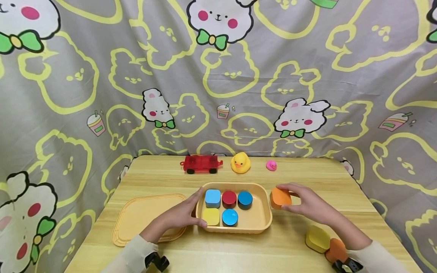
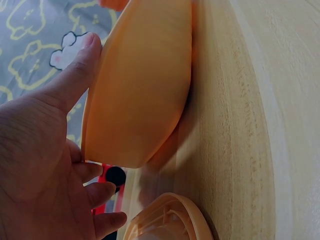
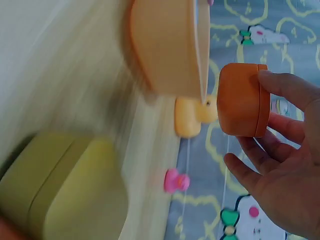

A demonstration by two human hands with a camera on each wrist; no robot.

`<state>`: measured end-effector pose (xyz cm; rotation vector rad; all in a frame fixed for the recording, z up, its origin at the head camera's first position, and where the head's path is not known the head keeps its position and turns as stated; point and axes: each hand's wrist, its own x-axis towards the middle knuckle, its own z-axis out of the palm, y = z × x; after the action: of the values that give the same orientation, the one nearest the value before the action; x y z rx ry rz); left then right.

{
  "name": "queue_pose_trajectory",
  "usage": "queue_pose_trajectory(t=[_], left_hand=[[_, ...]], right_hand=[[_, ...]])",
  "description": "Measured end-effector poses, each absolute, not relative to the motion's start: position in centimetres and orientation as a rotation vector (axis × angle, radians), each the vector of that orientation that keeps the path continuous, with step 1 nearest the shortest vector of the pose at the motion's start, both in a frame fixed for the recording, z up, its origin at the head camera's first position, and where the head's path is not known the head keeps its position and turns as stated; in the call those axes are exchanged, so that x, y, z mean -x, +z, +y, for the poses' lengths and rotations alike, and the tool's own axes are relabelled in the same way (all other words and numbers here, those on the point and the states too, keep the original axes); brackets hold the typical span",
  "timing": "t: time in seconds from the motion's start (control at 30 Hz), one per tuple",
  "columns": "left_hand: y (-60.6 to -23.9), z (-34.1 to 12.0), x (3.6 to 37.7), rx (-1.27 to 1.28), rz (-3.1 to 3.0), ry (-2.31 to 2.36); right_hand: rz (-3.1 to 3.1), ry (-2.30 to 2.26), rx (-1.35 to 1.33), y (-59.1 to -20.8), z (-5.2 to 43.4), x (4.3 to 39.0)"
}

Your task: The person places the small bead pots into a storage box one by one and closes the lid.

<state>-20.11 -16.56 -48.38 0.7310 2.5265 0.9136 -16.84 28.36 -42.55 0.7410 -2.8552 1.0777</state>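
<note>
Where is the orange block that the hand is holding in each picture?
Head view: the orange block is right of centre, in the right hand, just beside the tub's right end.
Left wrist view: only an orange sliver at the top edge, above the tub; I cannot tell if it is the block.
Right wrist view: the block is right of centre, at the fingertips.
Shared landmark: the tub.

Orange block held beside the tray

We see a rounded orange block with a lid seam, lifted off the table and pinched just outside the right rim of the shallow peach tray. The tray sits flat mid-table, holding five blocks: light blue, red, dark blue, yellow, blue.
</note>
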Motion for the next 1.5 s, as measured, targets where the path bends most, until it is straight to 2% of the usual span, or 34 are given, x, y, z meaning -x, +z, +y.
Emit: queue_pose_trajectory(t=[0.63,1.5], left_hand=[[-48.5,-16.5,20.2,-0.727,2.533,0.91],[-48.2,-16.4,20.1,-0.724,2.535,0.909]], right_hand=[[-2.931,1.014,-0.915,-44.1,21.0,17.6],[-3.001,0.753,-0.948,-47.0,17.6,17.4]])
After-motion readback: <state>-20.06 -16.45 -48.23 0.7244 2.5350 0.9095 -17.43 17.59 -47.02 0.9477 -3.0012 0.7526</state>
